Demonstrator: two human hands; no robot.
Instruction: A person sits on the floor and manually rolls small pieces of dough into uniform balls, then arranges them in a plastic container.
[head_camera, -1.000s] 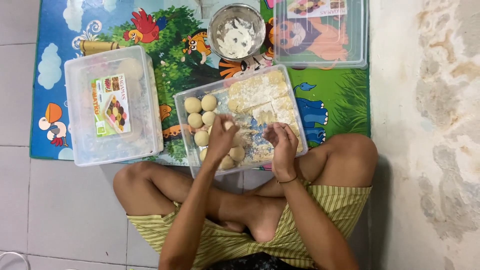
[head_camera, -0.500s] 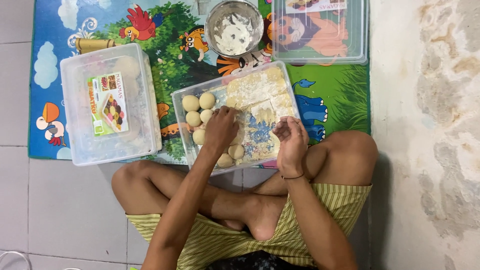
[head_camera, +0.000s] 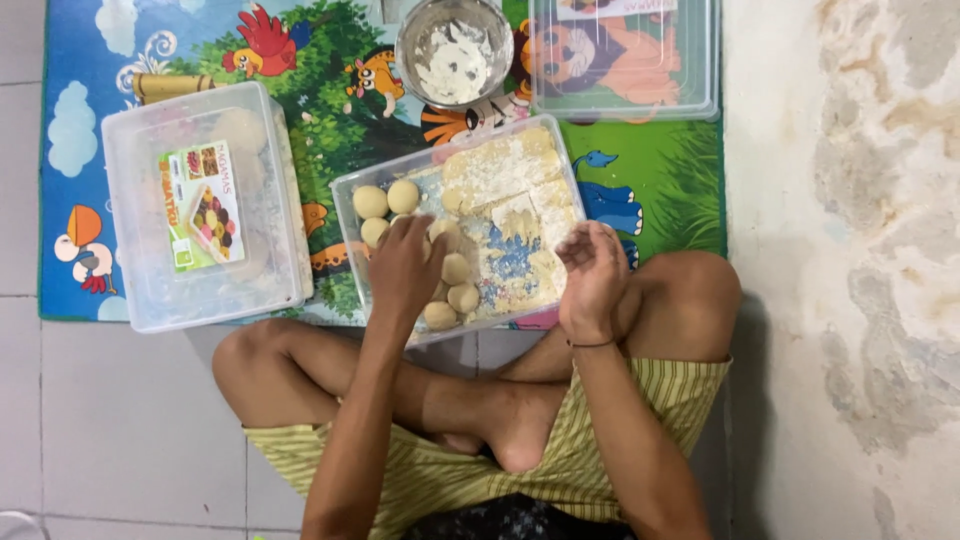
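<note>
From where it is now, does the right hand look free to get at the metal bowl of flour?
Probably yes: the right hand is empty at the tray's near edge, and nothing tall stands before the metal bowl.

The scene is viewed steeply downward from the head, close above crossed legs; the mat (head_camera: 640, 170) lies toward twelve o'clock.

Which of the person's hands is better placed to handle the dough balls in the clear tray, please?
Left, probably: the left hand rests on the dough balls in the tray, while the right hand hovers at the tray's near edge.
</note>
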